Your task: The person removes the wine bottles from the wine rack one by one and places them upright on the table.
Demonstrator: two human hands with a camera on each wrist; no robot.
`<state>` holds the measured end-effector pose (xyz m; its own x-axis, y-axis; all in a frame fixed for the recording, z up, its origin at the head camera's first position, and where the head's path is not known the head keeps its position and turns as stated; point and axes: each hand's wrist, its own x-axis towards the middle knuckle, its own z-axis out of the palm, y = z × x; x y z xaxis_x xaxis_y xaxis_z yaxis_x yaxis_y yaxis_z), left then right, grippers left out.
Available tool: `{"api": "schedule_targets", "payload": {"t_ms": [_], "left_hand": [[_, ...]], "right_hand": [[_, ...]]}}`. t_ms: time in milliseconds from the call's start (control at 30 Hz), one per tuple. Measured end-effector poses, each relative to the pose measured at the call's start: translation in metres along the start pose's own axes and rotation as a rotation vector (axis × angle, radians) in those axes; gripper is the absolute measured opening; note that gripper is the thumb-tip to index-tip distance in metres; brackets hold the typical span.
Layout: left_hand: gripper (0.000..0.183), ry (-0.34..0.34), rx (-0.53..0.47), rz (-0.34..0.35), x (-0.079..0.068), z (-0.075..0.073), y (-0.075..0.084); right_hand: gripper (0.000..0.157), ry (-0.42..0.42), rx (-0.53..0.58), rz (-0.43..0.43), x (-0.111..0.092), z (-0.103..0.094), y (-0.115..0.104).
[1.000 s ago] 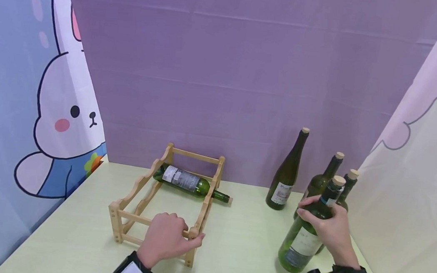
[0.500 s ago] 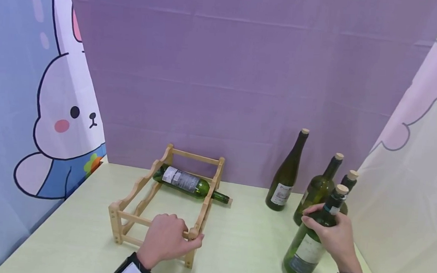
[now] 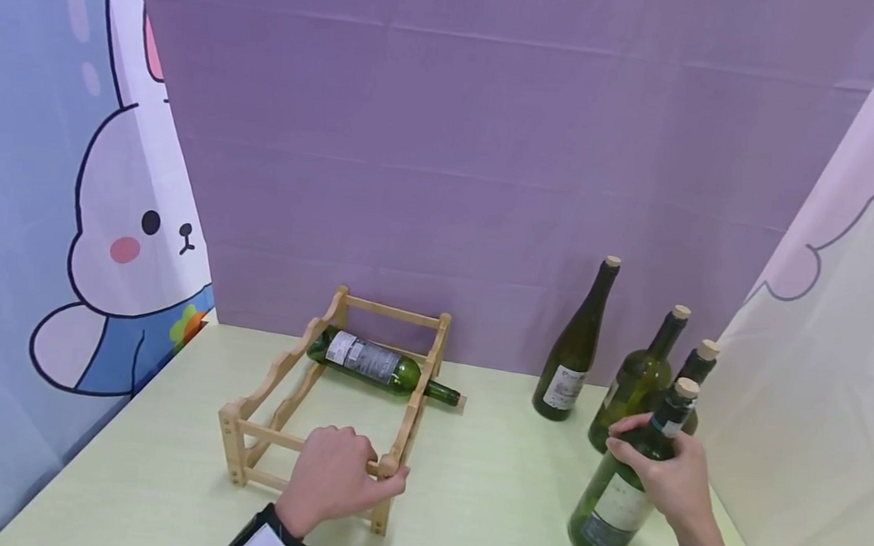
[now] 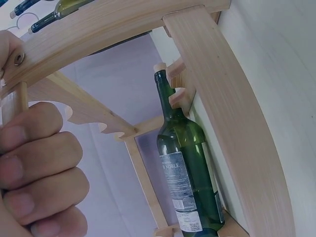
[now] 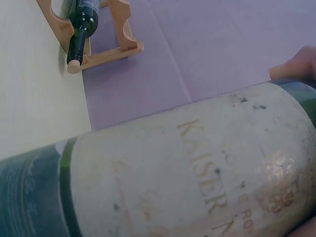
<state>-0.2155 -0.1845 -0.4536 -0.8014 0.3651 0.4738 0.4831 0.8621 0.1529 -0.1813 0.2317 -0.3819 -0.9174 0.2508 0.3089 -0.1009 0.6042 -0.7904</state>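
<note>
My left hand (image 3: 338, 476) grips the near right corner of a wooden wine rack (image 3: 269, 436), fingers curled over its front rail. In the left wrist view those fingers (image 4: 44, 158) wrap round a wooden bar. A green wine bottle (image 3: 371, 362) lies across the rack's far end, its corked neck poking out to the right. On the right, my right hand (image 3: 668, 479) holds another green wine bottle (image 3: 613, 518) round its shoulder. That bottle leans slightly to the right. Its pale label (image 5: 187, 163) fills much of the right wrist view.
A tall dark bottle (image 3: 570, 356) stands near the purple backdrop (image 3: 487, 184). Two more corked bottles, a green one (image 3: 637, 377) and a darker one (image 3: 697, 368), stand behind the held bottle. Fabric with a cartoon print hangs on both sides of the pale table (image 3: 485, 476).
My right hand and its bottle have come nearer and slightly right, away from the bottles behind. My left hand and the rack have stayed in place.
</note>
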Motion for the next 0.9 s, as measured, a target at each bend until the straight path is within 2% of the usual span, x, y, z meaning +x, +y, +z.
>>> {"api": "schedule_targets", "payload": {"t_ms": [633, 900], "left_hand": [[0.067, 0.032, 0.038, -0.006, 0.001, 0.005, 0.0], [0.067, 0.004, 0.046, -0.022, 0.001, 0.004, 0.001]], "right_hand": [[0.034, -0.051, 0.054, -0.022, 0.0, -0.002, 0.012], [0.035, 0.018, 0.051, 0.013, -0.005, 0.001, 0.011]]}}
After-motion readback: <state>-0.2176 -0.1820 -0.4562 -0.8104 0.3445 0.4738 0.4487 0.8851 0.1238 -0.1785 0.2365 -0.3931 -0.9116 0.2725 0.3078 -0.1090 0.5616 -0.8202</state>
